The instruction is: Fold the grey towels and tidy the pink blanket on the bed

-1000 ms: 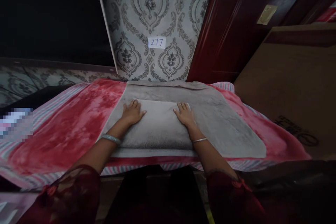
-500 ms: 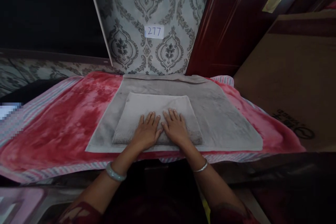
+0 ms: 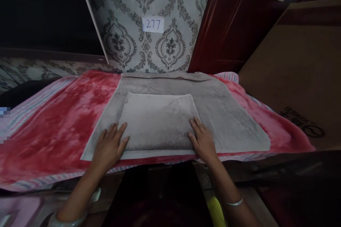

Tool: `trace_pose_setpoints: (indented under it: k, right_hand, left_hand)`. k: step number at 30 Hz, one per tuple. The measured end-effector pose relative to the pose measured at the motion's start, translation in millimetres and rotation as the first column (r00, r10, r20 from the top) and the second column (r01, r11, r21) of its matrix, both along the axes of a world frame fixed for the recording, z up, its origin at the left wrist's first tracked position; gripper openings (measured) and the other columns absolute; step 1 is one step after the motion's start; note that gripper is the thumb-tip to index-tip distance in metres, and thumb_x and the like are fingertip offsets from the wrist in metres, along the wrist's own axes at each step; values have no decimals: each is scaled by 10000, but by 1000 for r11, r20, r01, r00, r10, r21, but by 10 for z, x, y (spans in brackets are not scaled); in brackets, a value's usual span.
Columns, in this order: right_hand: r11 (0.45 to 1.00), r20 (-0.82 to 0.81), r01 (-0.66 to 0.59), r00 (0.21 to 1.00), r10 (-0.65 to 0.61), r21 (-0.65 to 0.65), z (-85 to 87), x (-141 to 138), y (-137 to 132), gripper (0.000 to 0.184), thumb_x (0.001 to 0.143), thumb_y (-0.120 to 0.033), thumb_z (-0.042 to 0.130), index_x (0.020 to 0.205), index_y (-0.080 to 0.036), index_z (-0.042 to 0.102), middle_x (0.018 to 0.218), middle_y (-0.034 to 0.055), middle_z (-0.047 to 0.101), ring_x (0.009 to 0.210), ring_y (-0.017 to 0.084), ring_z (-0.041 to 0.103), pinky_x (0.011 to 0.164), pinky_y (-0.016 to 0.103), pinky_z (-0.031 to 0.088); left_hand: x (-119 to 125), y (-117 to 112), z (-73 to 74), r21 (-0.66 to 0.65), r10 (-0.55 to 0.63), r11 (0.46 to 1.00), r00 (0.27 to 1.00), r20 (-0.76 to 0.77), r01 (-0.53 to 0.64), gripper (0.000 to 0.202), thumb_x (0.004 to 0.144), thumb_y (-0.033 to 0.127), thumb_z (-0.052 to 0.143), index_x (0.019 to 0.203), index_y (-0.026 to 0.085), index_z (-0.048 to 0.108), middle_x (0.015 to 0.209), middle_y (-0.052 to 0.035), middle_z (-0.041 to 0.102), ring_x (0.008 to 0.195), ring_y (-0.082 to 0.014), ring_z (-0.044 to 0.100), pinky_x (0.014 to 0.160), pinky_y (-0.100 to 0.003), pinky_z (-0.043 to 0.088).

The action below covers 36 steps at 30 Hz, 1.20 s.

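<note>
A folded towel (image 3: 157,120) is laid on a wider grey towel (image 3: 234,131), its long axis running side to side between the hands. Its right edge is touched near the front by the right hand (image 3: 202,141), fingers slightly apart; the left hand (image 3: 108,146) is set flat just beside its left edge, fingers spread. Nothing is clamped.

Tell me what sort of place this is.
Probably a bedroom in a home: a red blanket spread out, damask wallpaper behind it, and a dark red door beside that.
</note>
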State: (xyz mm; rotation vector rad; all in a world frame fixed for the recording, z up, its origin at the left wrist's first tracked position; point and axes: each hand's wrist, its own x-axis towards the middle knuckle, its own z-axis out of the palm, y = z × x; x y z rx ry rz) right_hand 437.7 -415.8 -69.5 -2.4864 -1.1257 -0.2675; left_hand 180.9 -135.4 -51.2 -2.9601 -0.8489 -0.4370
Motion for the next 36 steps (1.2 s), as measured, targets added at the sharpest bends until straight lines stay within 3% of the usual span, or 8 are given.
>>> trace_pose_setpoints:
  k: [5,11,14,17,23,28,32,36]
  right_hand:
    - [988,24,-45,999,41,150,-114,17,-40,572,1017,-462,355,1525,-208,428,1625,88,320,1442,281,359,1155,483,335]
    - [925,13,-287,956,293,248,-104,76,-249,751,931,-519,572,1581,-260,300,1658,104,228,1476,293,315,1167,502,336]
    - [920,-37,-320,941,336,227,-87,93,-359,840,860,-409,672,1589,-282,276,1669,96,193,1486,303,298,1173,511,334]
    - [913,-95,-316,932,349,258,-45,111,-421,819,843,-239,608,1589,-291,274,1651,80,257,1489,270,302,1190,500,321]
    - [901,-81,-336,925,370,274,16,117,-421,863,717,-37,449,1546,-256,353,1618,77,331,1463,212,358,1205,471,319]
    - [896,20,-293,953,304,334,-104,171,-359,756,653,-32,444,1381,-214,536,1462,92,542,1348,220,503,1147,470,401]
    - [867,77,-233,972,222,441,40,313,-302,527,658,-101,482,1135,-223,670,1205,85,701,1276,284,547,1084,527,428]
    - [763,49,-169,983,177,624,721,418,-239,322,779,-243,523,1065,-215,667,1183,99,692,1148,279,613,986,471,486]
  left_hand:
    - [4,24,-47,18,-17,1000,997,72,16,637,978,485,276,1494,153,450,1480,-211,520,1433,-337,420,1154,-563,334]
    - [-163,187,-94,55,-262,965,948,179,256,744,886,603,491,1525,237,385,1660,-131,245,1434,-360,410,1146,-531,373]
    - [-210,247,-82,59,-351,936,915,197,346,671,918,537,490,1525,272,384,1646,-87,301,1405,-306,464,1128,-444,423]
    - [-222,280,-43,35,-397,917,901,175,397,610,940,452,482,1520,282,402,1619,-61,366,1372,-261,510,1092,-366,468]
    - [-237,347,69,-25,-349,936,934,78,352,722,829,114,399,1531,284,397,1598,-36,404,1265,-209,610,993,-299,532]
    - [-201,490,136,17,-391,919,908,147,393,590,780,176,450,1344,222,615,1438,-86,594,1246,-248,617,986,-353,533]
    - [-100,547,390,58,-440,893,838,323,446,426,807,376,515,1165,252,711,1249,-84,716,1227,-306,602,1025,-464,489]
    - [37,409,1010,-186,-276,878,783,557,442,380,810,464,566,1067,226,715,1181,-82,740,1182,-296,620,1032,-454,478]
